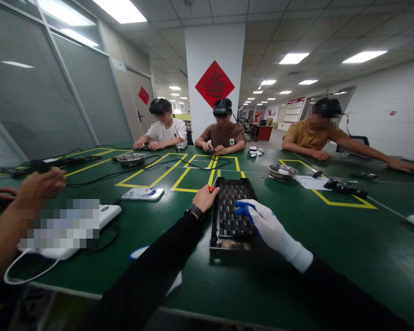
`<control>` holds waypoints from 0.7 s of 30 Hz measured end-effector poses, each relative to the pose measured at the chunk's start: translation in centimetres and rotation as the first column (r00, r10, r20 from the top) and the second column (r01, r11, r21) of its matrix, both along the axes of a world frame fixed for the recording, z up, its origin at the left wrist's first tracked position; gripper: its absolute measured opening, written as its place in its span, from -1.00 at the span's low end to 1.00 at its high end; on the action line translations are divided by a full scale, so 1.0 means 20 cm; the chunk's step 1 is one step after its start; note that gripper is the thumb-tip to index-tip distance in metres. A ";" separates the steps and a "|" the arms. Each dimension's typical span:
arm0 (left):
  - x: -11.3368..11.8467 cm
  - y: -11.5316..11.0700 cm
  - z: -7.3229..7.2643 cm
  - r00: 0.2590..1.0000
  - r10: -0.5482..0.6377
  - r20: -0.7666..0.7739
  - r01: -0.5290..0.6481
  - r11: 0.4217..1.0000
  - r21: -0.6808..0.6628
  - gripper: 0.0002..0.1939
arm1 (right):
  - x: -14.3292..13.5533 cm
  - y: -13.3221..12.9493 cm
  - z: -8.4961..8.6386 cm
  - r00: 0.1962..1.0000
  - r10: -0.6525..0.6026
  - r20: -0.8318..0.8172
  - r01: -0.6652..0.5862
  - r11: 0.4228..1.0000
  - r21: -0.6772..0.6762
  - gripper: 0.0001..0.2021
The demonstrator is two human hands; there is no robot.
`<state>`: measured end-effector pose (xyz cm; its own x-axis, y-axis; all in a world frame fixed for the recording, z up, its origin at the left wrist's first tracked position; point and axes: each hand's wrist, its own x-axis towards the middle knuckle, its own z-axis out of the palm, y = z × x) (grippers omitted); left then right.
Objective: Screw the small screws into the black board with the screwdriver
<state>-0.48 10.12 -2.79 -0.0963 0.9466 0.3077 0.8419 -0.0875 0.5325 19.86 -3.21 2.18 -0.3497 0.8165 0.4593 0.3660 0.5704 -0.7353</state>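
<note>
In front of me on the green table lies a black rectangular case (214, 241), its inside filled with rows of dark, shiny, rounded pieces. My left hand (204, 198), bare with a black wristband, rests at the case's far left edge. Its fingers are closed round a small red-tipped object (211, 189), mostly hidden in the grip. Over the right half of the case is my right hand (262, 218), in a white glove with blue fingertips. Its fingers reach out, somewhat apart, and nothing shows between them. Whether they touch the pieces I cannot tell.
A white glove with blue trim (138, 253) lies partly under my left forearm. A phone (143, 194), metal bowls (283, 171), black parts (345, 187) and cables are on the table (331, 239). A person's arm (7, 239) is at left beside a white device (105, 214); several people sit opposite.
</note>
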 end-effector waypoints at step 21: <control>-0.01 0.05 -0.03 0.963 -0.036 0.269 0.041 0.999 -0.016 -0.75 | -0.07 0.30 -0.04 0.716 -0.175 0.676 0.130 0.985 0.117 -0.72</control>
